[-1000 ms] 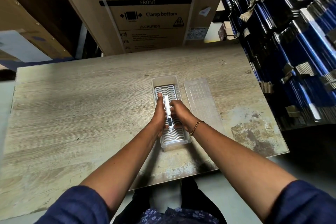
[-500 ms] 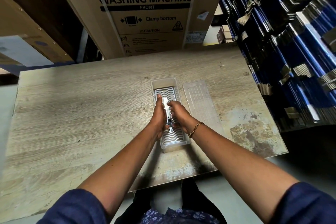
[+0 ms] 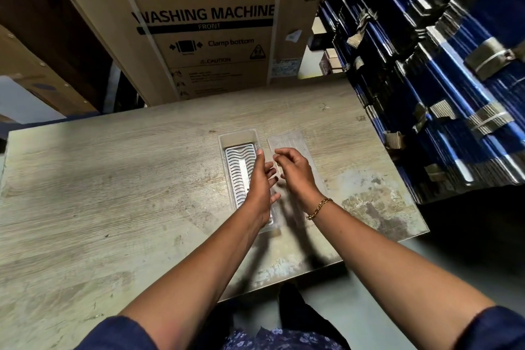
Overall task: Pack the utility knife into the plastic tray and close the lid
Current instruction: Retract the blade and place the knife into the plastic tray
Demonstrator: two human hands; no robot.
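Since half a second before, both hands had let go of the utility knife (image 3: 243, 172) and shifted right. Left hand (image 3: 260, 187) hovered over the plastic tray (image 3: 227, 140), fingers spread, holding nothing. Right hand (image 3: 295, 172), loosely curled and empty, sat above the clear lid (image 3: 287, 138) lying just beside the tray. Knife lay lengthwise inside the tray on the wooden table (image 3: 113, 179). LG carton (image 3: 204, 23) stood beyond.

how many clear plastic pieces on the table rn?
2. The tray sits mid-table with the utility knife inside, partly behind the left hand. The lid lies flat beside it under the right hand. None seem hidden.
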